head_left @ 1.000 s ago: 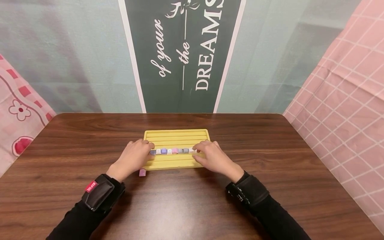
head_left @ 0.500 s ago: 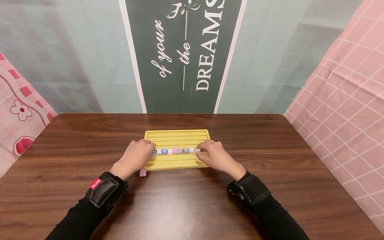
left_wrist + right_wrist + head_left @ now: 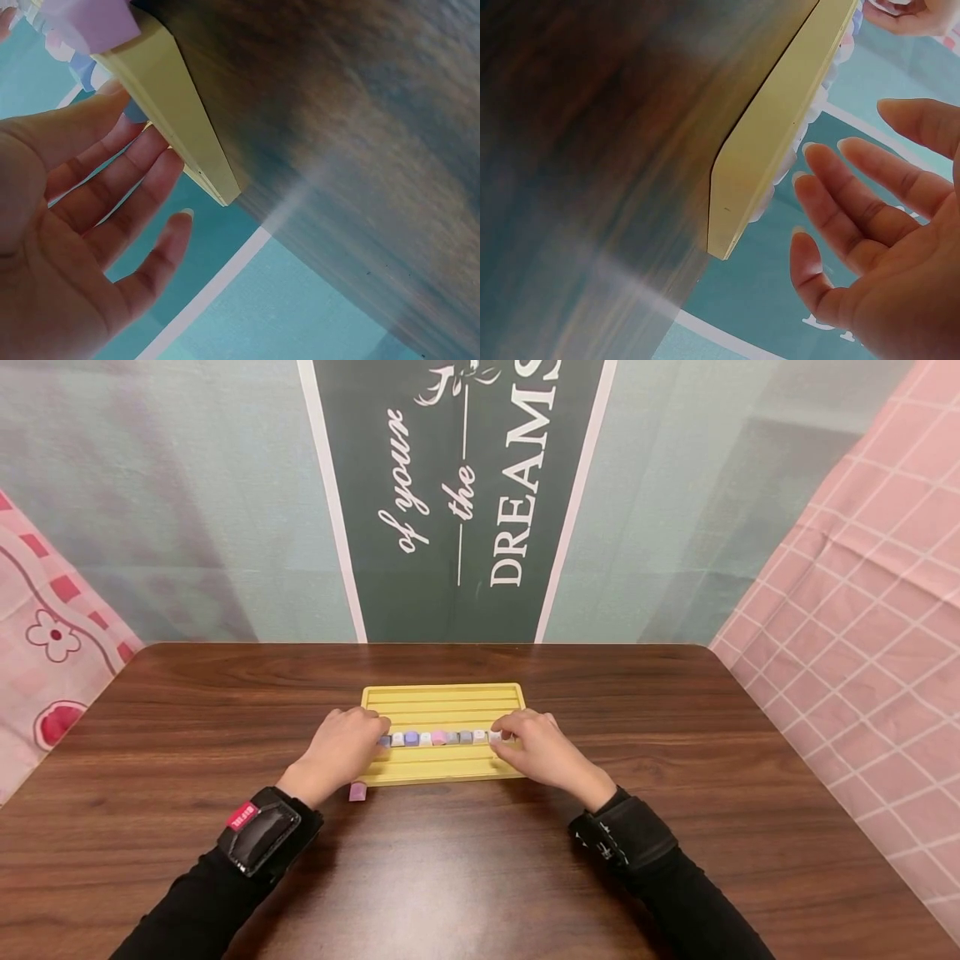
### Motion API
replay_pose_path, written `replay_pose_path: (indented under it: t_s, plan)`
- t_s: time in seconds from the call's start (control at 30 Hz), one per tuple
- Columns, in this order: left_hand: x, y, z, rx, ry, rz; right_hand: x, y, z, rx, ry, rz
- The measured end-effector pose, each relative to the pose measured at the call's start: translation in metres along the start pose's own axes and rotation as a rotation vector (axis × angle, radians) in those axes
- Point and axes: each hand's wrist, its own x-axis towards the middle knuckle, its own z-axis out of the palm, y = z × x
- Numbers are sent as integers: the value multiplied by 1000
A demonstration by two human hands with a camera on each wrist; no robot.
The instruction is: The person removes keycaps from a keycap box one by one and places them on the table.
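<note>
A ridged yellow tray point(image 3: 442, 766) lies on the table with a row of small keycaps along one of its grooves. They are white, purple, pink point(image 3: 438, 737) and grey. At the row's left end my left hand point(image 3: 343, 752) pinches a blue-grey keycap point(image 3: 135, 112) between thumb and fingers. My right hand point(image 3: 543, 752) hovers around a white keycap point(image 3: 494, 737) near the right end; in the right wrist view its thumb and fingers are spread apart, with nothing between them. That hand partly hides the row's right end.
A lone pinkish-purple keycap point(image 3: 357, 792) sits at the tray's near left corner. The brown wooden table point(image 3: 450, 877) reaches back to a printed curtain point(image 3: 637, 527). Pink cloths hang at both sides.
My right hand has shifted slightly right along the row, uncovering white keycaps there. The left hand has stayed almost still at the left end. Little differs over the last half second.
</note>
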Motion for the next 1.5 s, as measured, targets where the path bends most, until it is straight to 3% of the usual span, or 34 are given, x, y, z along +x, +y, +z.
replay_pose_path:
  t_s: [1.2, 1.5]
  plan:
    - [2, -3, 1, 16, -13, 2, 4, 2, -5, -20, -2, 23]
    - [-2, -2, -4, 28, 22, 4, 6, 0, -5, -14, -24, 25]
